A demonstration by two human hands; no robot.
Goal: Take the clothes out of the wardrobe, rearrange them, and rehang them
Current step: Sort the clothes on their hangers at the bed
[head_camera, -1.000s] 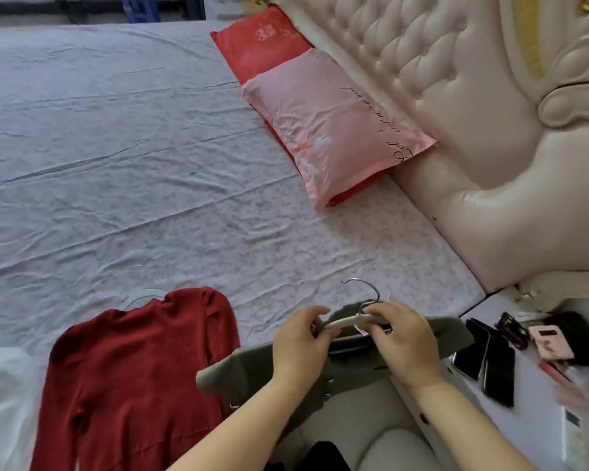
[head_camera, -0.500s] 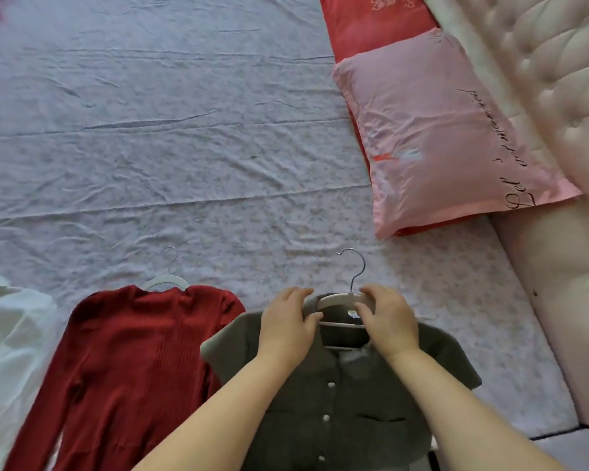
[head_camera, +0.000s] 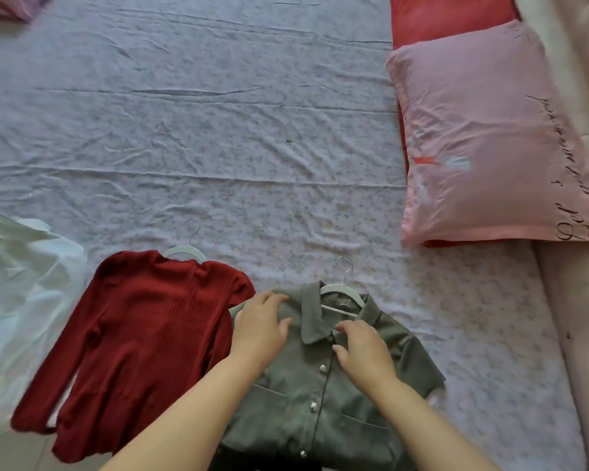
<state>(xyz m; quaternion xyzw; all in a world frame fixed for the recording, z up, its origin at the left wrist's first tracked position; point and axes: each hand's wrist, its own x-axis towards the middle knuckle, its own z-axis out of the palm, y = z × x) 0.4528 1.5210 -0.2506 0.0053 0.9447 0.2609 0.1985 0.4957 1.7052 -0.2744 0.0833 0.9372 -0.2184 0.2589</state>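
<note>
Smoothing the grey shirt [head_camera: 323,396] flat on the bed [head_camera: 218,130] before rehanging.

Head view: the grey shirt lies at 6 o'clock, buttoned front up, on its white hanger [head_camera: 340,290], hook toward 12 o'clock. The left hand [head_camera: 261,321] rests with fingers apart on the shoulder. The right hand [head_camera: 364,351] lies with fingers relaxed below the collar. Neither grips. The red knit top [head_camera: 143,331] lies just beside at 8 o'clock, the white garment [head_camera: 17,287] at 9 o'clock, the pink pillow [head_camera: 483,147] at 2 o'clock. Recommended: stroke outward from collar to sleeves, centre the hanger in the neck, level the collar tips, then lift by the hook.
</note>
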